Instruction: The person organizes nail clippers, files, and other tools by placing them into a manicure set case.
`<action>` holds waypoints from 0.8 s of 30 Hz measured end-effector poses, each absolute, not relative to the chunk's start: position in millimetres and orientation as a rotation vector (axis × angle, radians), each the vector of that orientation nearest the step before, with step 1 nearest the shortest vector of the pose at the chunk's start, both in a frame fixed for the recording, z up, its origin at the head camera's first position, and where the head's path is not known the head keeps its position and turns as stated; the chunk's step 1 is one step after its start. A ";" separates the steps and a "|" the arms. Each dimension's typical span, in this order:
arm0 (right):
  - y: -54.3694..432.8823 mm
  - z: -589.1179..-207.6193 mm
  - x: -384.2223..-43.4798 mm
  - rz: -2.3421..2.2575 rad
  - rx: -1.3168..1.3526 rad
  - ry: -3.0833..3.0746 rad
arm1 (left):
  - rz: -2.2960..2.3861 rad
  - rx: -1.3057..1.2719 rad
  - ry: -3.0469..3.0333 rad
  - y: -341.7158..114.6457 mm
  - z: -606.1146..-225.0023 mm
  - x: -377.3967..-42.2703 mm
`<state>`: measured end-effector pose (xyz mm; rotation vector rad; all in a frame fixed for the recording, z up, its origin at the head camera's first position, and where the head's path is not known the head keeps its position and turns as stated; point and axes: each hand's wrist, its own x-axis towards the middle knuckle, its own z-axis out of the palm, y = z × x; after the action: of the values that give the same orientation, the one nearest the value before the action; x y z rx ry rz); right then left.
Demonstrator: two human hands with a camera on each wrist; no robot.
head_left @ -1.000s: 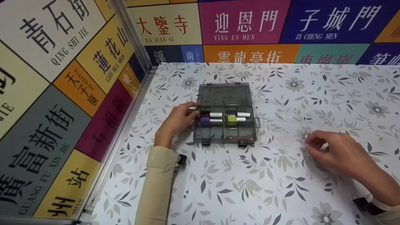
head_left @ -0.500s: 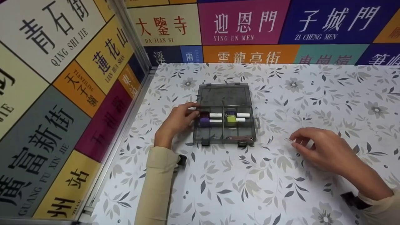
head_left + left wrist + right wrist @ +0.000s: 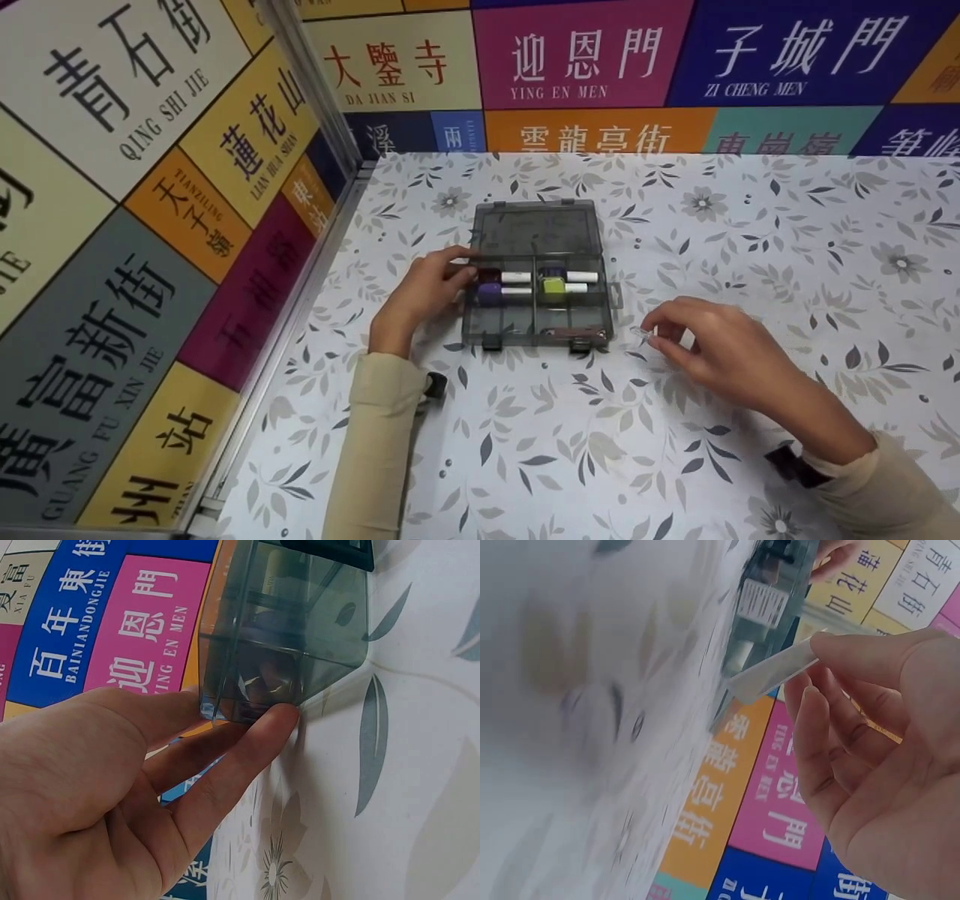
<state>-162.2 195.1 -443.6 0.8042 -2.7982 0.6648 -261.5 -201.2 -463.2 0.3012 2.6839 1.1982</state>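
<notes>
A smoky grey plastic box (image 3: 499, 322) with compartments lies open on the table, its lid (image 3: 536, 229) laid back. Several nail polish bottles with white caps are inside, among them a purple one (image 3: 490, 293) and a yellow-green one (image 3: 553, 289). A slim pinkish metal piece, perhaps nail clippers (image 3: 574, 333), lies in the front right compartment. My left hand (image 3: 429, 291) holds the box's left side with thumb and fingers, seen closer in the left wrist view. To the right of the box, my right hand (image 3: 724, 349) pinches a small clear plastic strip (image 3: 772, 669) between thumb and fingers.
A white tablecloth (image 3: 540, 450) with grey leaves and flowers covers the table. Panels with colourful street-name lettering (image 3: 581, 56) stand along the back and the left (image 3: 187, 300), meeting at a metal corner post.
My right hand has moved left across the table with the clear strip, coming close to the box's right side. The left hand and the box have stayed in place.
</notes>
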 end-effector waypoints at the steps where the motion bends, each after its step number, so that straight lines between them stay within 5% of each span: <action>1: 192.0 -443.5 -162.3 0.670 0.806 -2.803 | 1.196 0.301 2.683 -201.3 -463.2 -261.5; 24: 148.0 -447.0 -164.9 0.906 0.846 -2.768 | 1.183 0.313 2.704 -202.1 -463.9 -262.3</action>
<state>-164.9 148.0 -447.0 0.8458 -2.7676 0.9056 -262.3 -202.1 -463.9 0.3126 2.7037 1.1829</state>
